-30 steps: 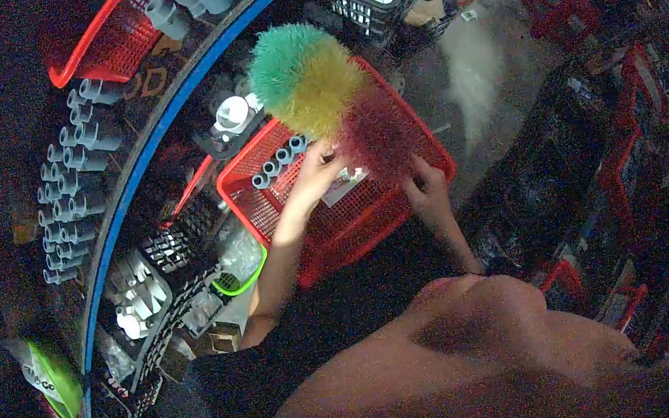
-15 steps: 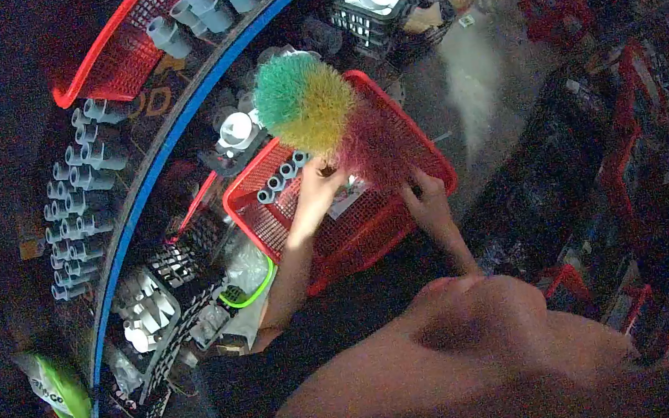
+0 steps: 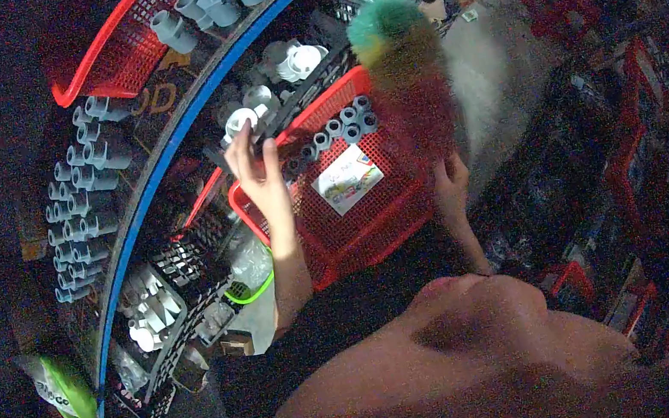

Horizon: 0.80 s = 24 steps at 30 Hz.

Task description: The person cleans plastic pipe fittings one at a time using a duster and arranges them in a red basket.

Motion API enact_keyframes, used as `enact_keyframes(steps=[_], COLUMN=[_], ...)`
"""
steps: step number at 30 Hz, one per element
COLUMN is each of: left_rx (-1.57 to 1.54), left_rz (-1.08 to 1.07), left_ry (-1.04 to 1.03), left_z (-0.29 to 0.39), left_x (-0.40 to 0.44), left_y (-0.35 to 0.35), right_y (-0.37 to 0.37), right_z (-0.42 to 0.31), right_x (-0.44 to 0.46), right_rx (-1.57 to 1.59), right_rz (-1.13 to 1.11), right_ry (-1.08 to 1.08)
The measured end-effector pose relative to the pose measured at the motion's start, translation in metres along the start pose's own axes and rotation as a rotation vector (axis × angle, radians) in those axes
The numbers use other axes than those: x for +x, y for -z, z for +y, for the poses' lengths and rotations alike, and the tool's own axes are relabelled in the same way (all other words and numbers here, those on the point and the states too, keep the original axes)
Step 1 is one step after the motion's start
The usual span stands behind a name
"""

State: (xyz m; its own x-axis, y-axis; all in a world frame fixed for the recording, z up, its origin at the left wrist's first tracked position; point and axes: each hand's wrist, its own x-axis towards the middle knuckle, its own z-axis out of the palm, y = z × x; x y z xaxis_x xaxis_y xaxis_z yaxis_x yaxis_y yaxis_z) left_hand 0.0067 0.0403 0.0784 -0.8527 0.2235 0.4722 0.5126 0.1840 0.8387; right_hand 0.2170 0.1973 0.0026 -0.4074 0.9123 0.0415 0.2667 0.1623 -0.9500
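My right hand [image 3: 451, 180] is closed at the lower end of a fluffy duster [image 3: 412, 89], coloured green, yellow and dark red and blurred by motion. The duster stands up over the right side of a red plastic basket [image 3: 357, 244]. Inside that basket, grey pipe fittings [image 3: 352, 132] line the far wall, and a white printed card [image 3: 347, 179] lies on the mesh. My left hand [image 3: 259, 177] is raised over the basket's left rim, thumb and fingers apart with nothing in them. Its fingertips overlap a white pipe fitting [image 3: 240, 123] in view; whether they touch is unclear.
A blue-edged shelf [image 3: 170, 151] curves along the left, with rows of grey fittings [image 3: 86, 194] and another red basket [image 3: 103, 49] beyond it. Black crates of white fittings [image 3: 151, 310] sit below. A green-rimmed container [image 3: 251, 278] stands near my left forearm. Cluttered shelves [image 3: 641, 120] are on the right.
The duster has swung right and away from my left hand, which has let go and moved up and left. The card and fittings in the basket are now more exposed.
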Motion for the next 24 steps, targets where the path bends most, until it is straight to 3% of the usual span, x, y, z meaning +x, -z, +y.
enact_keyframes(steps=[2,4,6,10,15,19,21,24], left_rx=[0.104,0.784,0.754,0.651,0.636,0.65,0.656,0.655], left_rz=[-0.008,-0.077,-0.135,-0.107,-0.103,-0.108,-0.1,-0.118], left_ry=[-0.02,-0.143,-0.052,-0.043,-0.027,-0.027,-0.056,-0.033], left_z=[-0.012,-0.023,-0.03,-0.033,-0.036,-0.025,-0.023,-0.029], left_x=[0.001,-0.002,-0.006,-0.005,-0.005,-0.005,-0.004,-0.004], left_y=[0.006,0.005,0.004,0.002,0.002,0.001,0.001,0.002], right_y=[0.004,0.003,-0.006,-0.005,-0.013,-0.028,-0.024,-0.024], right_z=[-0.015,-0.013,0.014,-0.018,-0.039,-0.045,-0.058,-0.064], right_x=[0.004,0.006,0.008,0.012,0.013,0.011,0.014,0.022], right_rx=[-0.013,-0.025,-0.085,0.039,-0.232,-0.188,-0.161,-0.076], right_rz=[-0.065,-0.134,-0.122,-0.311,-0.467,-0.469,-0.706,-0.819], right_ry=[-0.04,-0.081,0.039,-0.032,0.134,0.268,0.177,0.187])
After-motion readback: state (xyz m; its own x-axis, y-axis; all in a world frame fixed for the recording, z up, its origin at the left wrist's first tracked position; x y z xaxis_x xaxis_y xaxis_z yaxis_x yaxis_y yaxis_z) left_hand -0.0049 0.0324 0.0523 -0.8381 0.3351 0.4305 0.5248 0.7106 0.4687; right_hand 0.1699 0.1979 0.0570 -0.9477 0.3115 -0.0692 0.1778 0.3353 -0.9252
